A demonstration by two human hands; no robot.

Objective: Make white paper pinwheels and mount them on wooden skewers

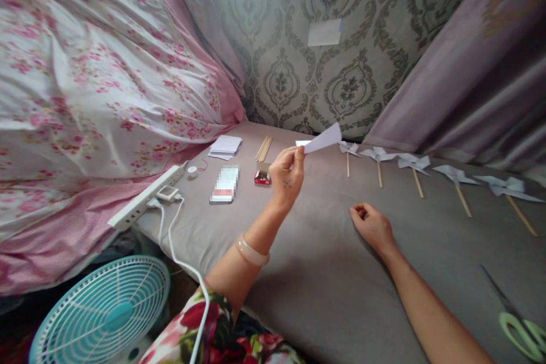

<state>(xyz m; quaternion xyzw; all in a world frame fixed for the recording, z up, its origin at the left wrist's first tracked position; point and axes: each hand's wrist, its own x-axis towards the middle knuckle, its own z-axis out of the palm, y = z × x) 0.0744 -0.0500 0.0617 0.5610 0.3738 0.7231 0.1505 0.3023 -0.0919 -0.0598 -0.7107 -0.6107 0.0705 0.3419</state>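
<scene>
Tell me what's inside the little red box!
The open little red box has lots of tiny pieces in it, some dark, some shiny. They're too small to name. The top ones cover whatever lies underneath, so the bottom can't be seen.

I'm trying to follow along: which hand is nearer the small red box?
Left. The left hand is just right of the small red box; the right hand is farther right.

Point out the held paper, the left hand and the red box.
Held paper (326,137): head view, broad right end.
Left hand (287,177): head view, back of hand.
Red box (261,181): head view, front wall.
</scene>
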